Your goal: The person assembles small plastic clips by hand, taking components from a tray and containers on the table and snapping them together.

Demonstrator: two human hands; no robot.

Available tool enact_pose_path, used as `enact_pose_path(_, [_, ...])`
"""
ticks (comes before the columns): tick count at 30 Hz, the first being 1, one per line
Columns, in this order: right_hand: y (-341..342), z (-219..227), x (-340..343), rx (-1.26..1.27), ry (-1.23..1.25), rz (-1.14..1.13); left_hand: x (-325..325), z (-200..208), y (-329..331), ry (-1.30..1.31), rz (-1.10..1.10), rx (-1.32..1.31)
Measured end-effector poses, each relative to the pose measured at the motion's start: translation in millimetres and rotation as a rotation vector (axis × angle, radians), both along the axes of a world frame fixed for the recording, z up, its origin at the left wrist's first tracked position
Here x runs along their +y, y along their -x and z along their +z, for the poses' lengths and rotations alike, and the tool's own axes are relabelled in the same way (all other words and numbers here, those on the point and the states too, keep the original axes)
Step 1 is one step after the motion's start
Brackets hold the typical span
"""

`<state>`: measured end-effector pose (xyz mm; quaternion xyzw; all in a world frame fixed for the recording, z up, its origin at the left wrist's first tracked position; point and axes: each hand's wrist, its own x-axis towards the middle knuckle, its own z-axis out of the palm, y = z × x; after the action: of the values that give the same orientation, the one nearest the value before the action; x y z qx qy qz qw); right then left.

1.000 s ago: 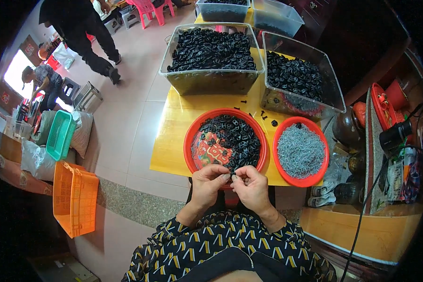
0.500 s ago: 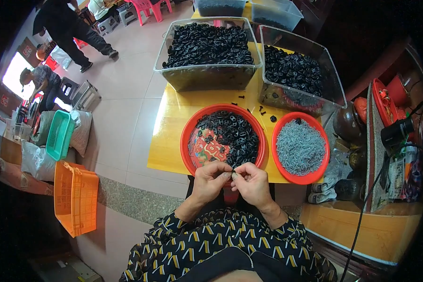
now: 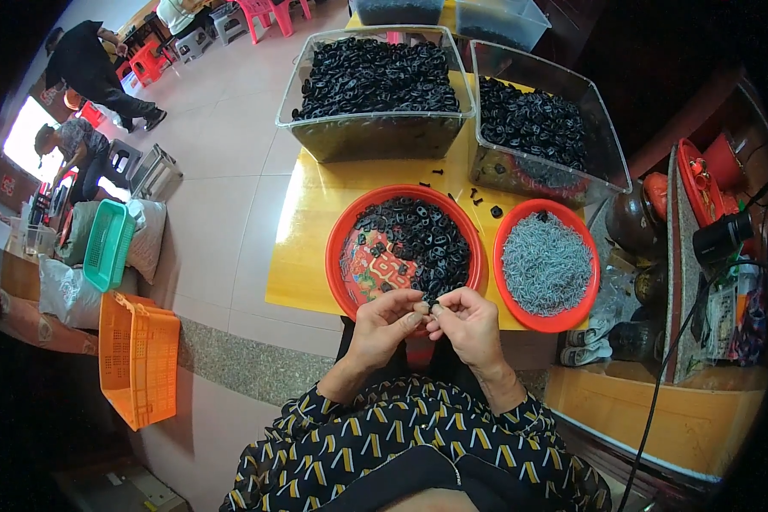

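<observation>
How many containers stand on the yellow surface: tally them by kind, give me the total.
Red round trays: 2 (one with black pieces, one with small silvery pieces)
Clear plastic bins: 4 (two nearer, two farther back)
Total: 6

Head-worn fisheye looks down at the hands (image 3: 382, 329).

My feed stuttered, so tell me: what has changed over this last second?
The person in black clothing walked farther left, away from the yellow table. The bare left hand and bare right hand stayed fingertip to fingertip, pinching a small black piece; nothing was visibly released. The round red plastic trays stayed put.
</observation>
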<state>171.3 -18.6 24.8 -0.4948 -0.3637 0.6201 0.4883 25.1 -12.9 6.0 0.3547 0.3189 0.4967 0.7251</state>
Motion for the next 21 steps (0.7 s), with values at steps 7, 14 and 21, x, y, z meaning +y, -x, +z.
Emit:
enact_pose_path(7, [3.1, 2.1, -3.8, -0.037, 0.005, 0.033, 3.1, -0.2, 1.2, -0.082, -0.012, 0.271])
enact_pose_path(14, [2.5, 1.4, -5.4, -0.072, -0.014, 0.027, 2.9, 3.5, -2.6, -0.289, 0.007, 0.58])
enact_pose_path(21, [3.5, -4.9, -7.3, -0.094, -0.102, 0.004, 3.0, 5.3, -6.7, -0.239, -0.01, 0.501])
